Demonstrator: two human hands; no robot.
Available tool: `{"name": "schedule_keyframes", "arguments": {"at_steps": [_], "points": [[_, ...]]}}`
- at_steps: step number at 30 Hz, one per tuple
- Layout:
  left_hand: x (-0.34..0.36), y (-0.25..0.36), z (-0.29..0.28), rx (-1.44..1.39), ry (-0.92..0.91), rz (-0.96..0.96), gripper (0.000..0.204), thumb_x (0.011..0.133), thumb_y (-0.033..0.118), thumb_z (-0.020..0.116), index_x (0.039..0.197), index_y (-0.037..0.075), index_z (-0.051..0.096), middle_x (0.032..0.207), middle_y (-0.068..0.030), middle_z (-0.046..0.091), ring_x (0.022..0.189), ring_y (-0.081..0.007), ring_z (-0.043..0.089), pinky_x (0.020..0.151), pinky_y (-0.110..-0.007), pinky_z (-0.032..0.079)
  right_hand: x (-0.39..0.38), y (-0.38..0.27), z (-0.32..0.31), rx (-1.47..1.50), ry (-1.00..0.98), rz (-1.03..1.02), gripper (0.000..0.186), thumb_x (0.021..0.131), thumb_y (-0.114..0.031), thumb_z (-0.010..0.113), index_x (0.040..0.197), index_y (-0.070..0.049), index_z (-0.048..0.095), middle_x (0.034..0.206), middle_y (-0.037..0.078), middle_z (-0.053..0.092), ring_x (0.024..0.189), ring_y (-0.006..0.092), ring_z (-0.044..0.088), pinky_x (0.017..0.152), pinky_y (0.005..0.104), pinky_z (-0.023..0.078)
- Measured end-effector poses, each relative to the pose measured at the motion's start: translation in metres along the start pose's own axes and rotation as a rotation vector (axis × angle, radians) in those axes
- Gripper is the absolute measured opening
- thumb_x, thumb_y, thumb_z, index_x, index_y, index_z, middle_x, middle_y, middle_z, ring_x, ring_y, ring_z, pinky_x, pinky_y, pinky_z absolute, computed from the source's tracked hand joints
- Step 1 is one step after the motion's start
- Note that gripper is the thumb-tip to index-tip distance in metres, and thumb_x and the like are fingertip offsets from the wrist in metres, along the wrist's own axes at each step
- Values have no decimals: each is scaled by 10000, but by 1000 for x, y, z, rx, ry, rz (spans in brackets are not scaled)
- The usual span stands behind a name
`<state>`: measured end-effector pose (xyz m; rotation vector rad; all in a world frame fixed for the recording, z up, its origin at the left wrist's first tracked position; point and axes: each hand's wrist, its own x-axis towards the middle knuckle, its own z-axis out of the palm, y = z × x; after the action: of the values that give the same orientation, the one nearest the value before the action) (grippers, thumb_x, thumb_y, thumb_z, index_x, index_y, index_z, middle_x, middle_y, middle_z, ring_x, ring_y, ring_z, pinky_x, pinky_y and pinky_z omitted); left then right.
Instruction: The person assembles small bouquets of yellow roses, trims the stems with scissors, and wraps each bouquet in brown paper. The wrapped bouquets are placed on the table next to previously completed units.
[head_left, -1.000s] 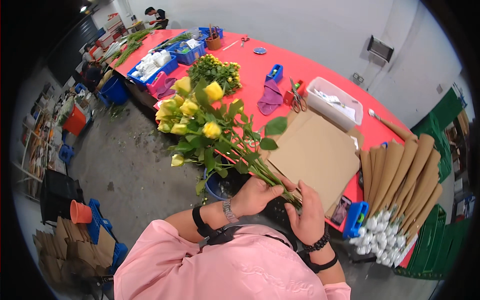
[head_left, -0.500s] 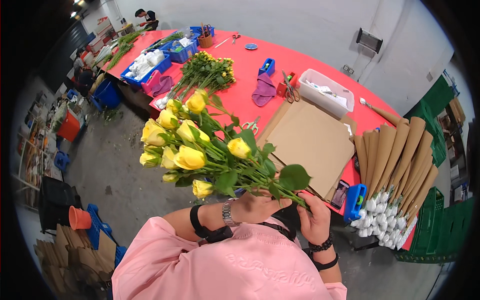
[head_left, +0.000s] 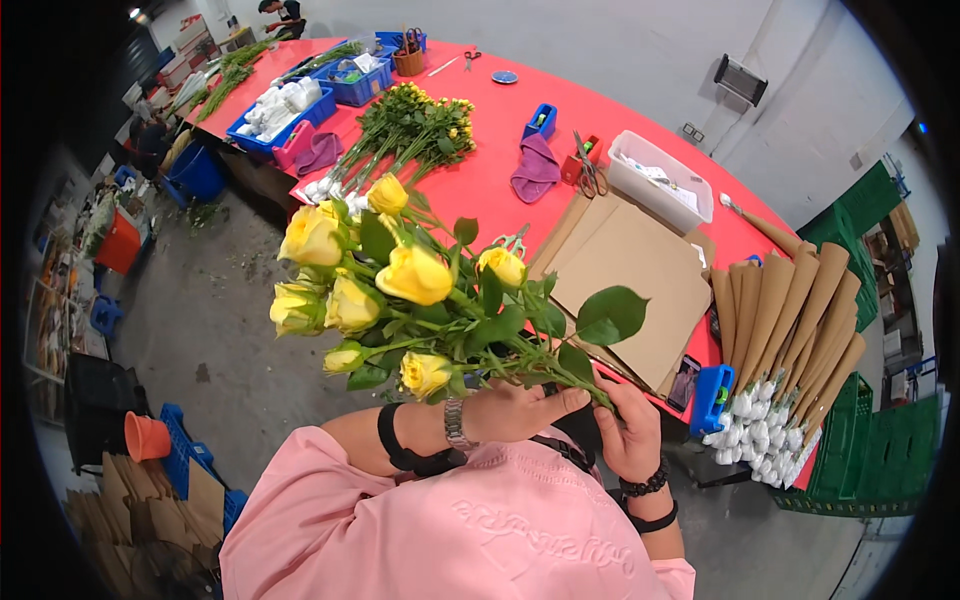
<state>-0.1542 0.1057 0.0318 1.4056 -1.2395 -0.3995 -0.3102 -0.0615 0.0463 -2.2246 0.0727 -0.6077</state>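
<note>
A bunch of yellow roses point(head_left: 415, 276) lies slanted in front of me, its blooms to the left and its green stems running down to the right. My left hand point(head_left: 512, 410) is closed around the stems from below, thumb towards the stem ends; leaves hide part of its fingers. At the lower ends of the stems, my right hand point(head_left: 630, 425) grips them between thumb and fingers. Beyond the stems, a stack of brown paper sheets point(head_left: 640, 285) rests on the red table point(head_left: 480, 120).
Paper-wrapped bundles point(head_left: 770, 320) with white-wrapped ends lie at the right, beside a blue tape dispenser point(head_left: 711, 398) and a phone point(head_left: 684, 383). Farther back are scissors point(head_left: 590, 170), a purple cloth point(head_left: 536, 170), a white bin point(head_left: 655, 205) and smaller yellow flowers point(head_left: 410, 125). Another person point(head_left: 283, 18) works far off.
The rose bunch has turned slightly, its blooms now look larger and nearer. My left thumb has come into clearer sight along the stems. Both hands keep their hold.
</note>
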Motion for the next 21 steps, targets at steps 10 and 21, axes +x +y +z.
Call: {"name": "schedule_keyframes", "arguments": {"at_steps": [10, 21], "points": [[9, 5, -23, -437, -40, -164, 279, 1008, 200, 695, 1218, 21, 652, 1119, -55, 628, 1038, -134, 588, 921, -294, 484, 8, -23, 0, 75, -61, 156, 282, 1011, -185, 650, 1171, 44, 691, 825, 100, 708, 704, 171, 677, 661, 288, 521], [7, 2, -36, -444, -119, -76, 316, 1023, 209, 664, 1238, -15, 605, 1156, -79, 565, 1065, -140, 551, 949, -302, 459, 16, -49, 0, -45, -11, 116, 264, 925, -80, 681, 1167, 24, 697, 782, 146, 643, 644, 286, 626, 605, 346, 482]]}}
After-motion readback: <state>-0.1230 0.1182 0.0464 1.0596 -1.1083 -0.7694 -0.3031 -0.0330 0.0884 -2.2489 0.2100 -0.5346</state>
